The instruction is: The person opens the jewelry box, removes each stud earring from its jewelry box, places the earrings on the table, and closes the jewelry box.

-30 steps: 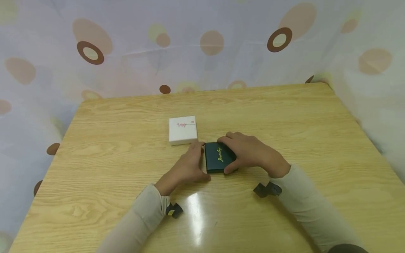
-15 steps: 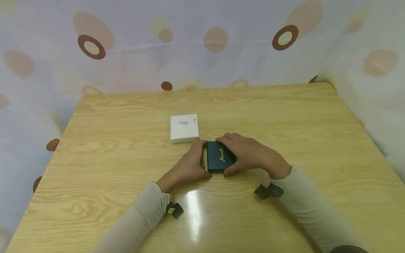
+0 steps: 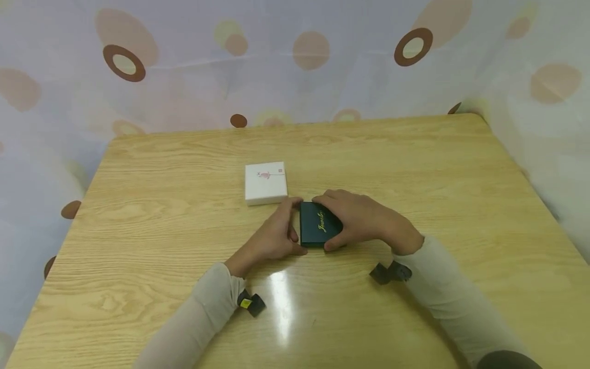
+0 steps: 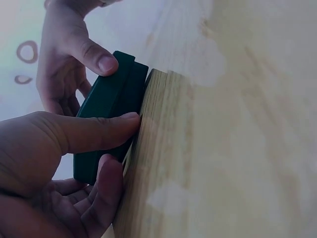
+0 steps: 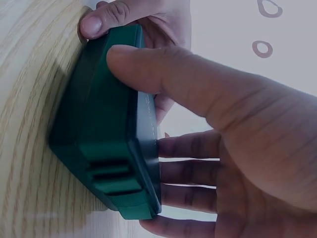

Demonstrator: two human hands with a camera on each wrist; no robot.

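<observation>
A dark green jewelry box (image 3: pixel 313 228) with gold "Jewelry" lettering on its top sits on the wooden table, between the two hands. My left hand (image 3: pixel 273 236) grips its left end low down, thumb on the near side and a finger on the far side. From the right, my right hand (image 3: pixel 361 218) holds the lid, its thumb (image 5: pixel 143 64) against the near side wall and its fingers over the far side. In the left wrist view the lid (image 4: pixel 106 94) stands out in a step from the base (image 4: pixel 133 89) below it.
A white box (image 3: pixel 266 183) with a pink flower print lies behind the left hand, close to its fingers. Patterned cloth (image 3: pixel 193 56) hangs at the table's far edge and sides. Light glares off the wooden tabletop (image 3: pixel 281 307) in front.
My left hand has closed in on the green box's left end, thumb and fingers now against it. The right hand keeps its hold. The head view has shifted slightly.
</observation>
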